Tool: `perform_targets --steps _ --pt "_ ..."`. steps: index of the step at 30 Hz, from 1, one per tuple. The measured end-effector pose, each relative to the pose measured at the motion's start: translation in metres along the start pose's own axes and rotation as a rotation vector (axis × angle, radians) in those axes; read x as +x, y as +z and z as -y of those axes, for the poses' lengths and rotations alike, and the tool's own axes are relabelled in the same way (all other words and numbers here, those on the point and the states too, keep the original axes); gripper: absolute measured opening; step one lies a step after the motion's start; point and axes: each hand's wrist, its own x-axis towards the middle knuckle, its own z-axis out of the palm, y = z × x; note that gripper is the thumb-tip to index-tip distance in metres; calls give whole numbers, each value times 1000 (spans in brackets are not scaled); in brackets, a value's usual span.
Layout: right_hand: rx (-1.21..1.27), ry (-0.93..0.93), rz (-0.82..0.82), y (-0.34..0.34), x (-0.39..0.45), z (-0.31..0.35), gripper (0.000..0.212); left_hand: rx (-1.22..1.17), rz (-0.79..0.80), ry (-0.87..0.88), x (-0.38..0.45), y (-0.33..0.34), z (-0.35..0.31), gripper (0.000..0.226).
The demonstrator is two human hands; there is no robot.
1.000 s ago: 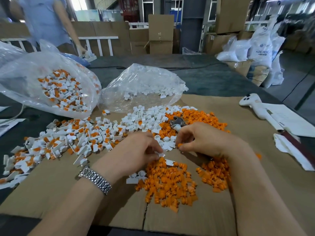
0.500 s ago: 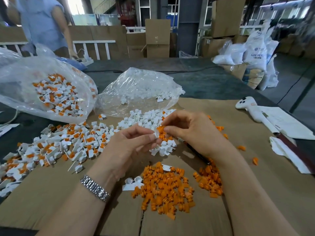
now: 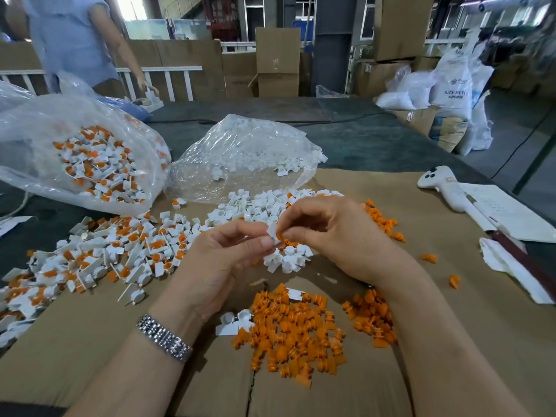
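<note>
Plug pile (image 3: pixel 288 329) on cardboard sheet (image 3: pixel 90 341), bag (image 3: pixel 240 155) behind it, controller (image 3: pixel 442 188) at right

White cap (image 3: pixel 272 233) tilted, orange plug (image 3: pixel 279 236) touching (mid-air).

We see two clear bags on the far side of a cardboard sheet (image 3: pixel 451 320), one bag (image 3: pixel 27 124) at the left and the other (image 3: pixel 249 139) just beside it. A white handle (image 3: pixel 448 191) and papers (image 3: pixel 511 215) lie at the right. Beyond stand boxes (image 3: pixel 276 64), sacks (image 3: pixel 451 82) and a person in blue (image 3: pixel 72 40).
</note>
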Motion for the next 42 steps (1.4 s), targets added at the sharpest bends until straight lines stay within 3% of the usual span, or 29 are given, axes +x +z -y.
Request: perform_targets --steps 3,7,14,23,27,32,42 --pt "-54 24 0 7 2 0 8 240 -27 82 -2 1 1 18" --pt "-37 75 -38 18 4 2 7 386 -71 178 -4 1 3 14" --pt "199 56 -3 9 0 5 24 -2 -11 97 -3 -1 -3 31" --pt "140 -13 -99 15 0 7 24 116 -54 203 -6 0 -6 33" --pt "46 -49 -145 16 1 6 25 -69 24 125 -5 0 -6 26" --pt "-55 -106 -149 22 2 5 23 -82 -101 74 -2 4 -4 16" --pt "-139 -109 -96 25 3 7 25 -102 -162 -31 3 -1 -1 10"
